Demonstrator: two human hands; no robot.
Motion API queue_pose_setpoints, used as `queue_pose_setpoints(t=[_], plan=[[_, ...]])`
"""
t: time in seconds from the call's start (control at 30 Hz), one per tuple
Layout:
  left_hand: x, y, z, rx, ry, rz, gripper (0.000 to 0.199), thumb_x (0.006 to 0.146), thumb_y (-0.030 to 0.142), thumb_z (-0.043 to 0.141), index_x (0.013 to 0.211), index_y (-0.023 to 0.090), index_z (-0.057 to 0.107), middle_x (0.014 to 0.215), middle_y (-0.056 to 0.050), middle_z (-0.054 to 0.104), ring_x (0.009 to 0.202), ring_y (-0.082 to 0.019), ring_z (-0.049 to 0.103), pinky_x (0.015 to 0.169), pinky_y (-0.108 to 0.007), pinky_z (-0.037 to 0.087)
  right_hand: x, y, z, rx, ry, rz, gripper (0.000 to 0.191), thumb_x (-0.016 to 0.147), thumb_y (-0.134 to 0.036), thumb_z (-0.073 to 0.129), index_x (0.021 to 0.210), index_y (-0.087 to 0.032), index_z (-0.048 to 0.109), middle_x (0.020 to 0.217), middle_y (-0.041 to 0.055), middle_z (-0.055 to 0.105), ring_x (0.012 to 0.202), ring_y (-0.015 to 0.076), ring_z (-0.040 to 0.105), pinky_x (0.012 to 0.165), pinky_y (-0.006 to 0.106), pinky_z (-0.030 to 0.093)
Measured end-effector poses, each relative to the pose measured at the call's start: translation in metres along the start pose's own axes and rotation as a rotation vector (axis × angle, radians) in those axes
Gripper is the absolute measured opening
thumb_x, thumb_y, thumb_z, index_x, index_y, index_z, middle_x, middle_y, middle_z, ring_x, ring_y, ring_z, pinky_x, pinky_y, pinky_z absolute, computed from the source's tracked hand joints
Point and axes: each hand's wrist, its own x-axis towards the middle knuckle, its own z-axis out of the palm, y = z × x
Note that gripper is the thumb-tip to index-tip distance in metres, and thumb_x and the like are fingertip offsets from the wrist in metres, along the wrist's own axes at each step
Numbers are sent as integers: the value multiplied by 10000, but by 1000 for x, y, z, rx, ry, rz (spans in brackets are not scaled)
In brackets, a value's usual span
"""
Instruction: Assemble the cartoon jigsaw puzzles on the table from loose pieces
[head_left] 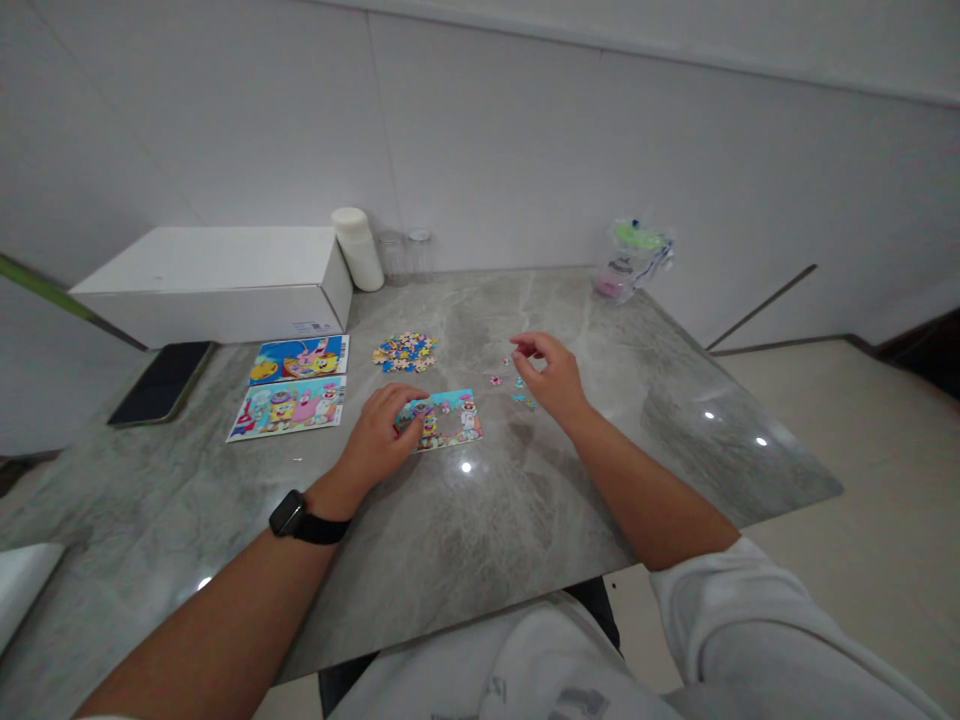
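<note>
My left hand point(382, 432) rests over the left end of a partly assembled jigsaw puzzle point(469, 422), thumb apart from the fingers, holding nothing that shows. The puzzle has a bright cartoon picture, with a grey gap in its middle. My right hand point(551, 375) hovers above a few loose puzzle pieces point(519, 397) to the right of the puzzle. Its fingers are curled with the thumb a little apart, and no piece is visible between them. One pink piece point(495, 380) lies just left of that hand. A heap of mixed pieces point(405, 352) sits behind the puzzle.
Two cartoon picture cards point(289, 408) lie left of the puzzle, beside a dark phone point(161, 384). Along the wall stand a white box point(217, 285), a white cylinder point(358, 250) and clear glasses point(420, 255). A plastic bag point(634, 262) sits at the back right of the grey table point(480, 540).
</note>
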Motion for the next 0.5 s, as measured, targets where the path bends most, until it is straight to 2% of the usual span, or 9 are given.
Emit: queue_pose_setpoints(t=[0.13,0.2,0.23,0.33,0.5], plan=[[0,-1,0,-13,1,-10,229,976,293,540,1173,220,631,1168,-93,697,1136,-269,638,1036,-466,506,17,6,-50,-17,186,100,293,934,-373,601,1151,-227,735,970,56,736,855,190,672,839,357,554],[0,-1,1,-18,4,-8,230,977,291,542,1175,216,634,1162,-93,697,1132,-267,638,1032,-463,509,19,13,-67,-54,213,131,293,926,-401,618,1119,-220,744,936,53,733,800,183,660,798,352,547],[0,-2,1,-18,4,-8,230,978,291,542,1174,215,636,1159,-93,697,1129,-266,638,1032,-462,509,19,18,-73,-83,188,147,282,919,-405,629,1087,-216,752,917,54,735,780,183,654,779,351,542],[1,-2,2,-20,1,-22,230,980,296,540,1169,213,641,1159,-92,700,1125,-265,640,1041,-466,510,15,35,-77,-197,42,182,218,905,-390,645,966,-213,756,866,59,744,758,193,656,761,353,529],[1,-2,1,-33,-13,-59,230,977,310,540,1162,219,641,1162,-91,705,1127,-265,647,1043,-468,520,8,55,-59,-328,-389,174,93,879,-257,674,874,-225,760,841,38,765,754,181,669,737,313,492]])
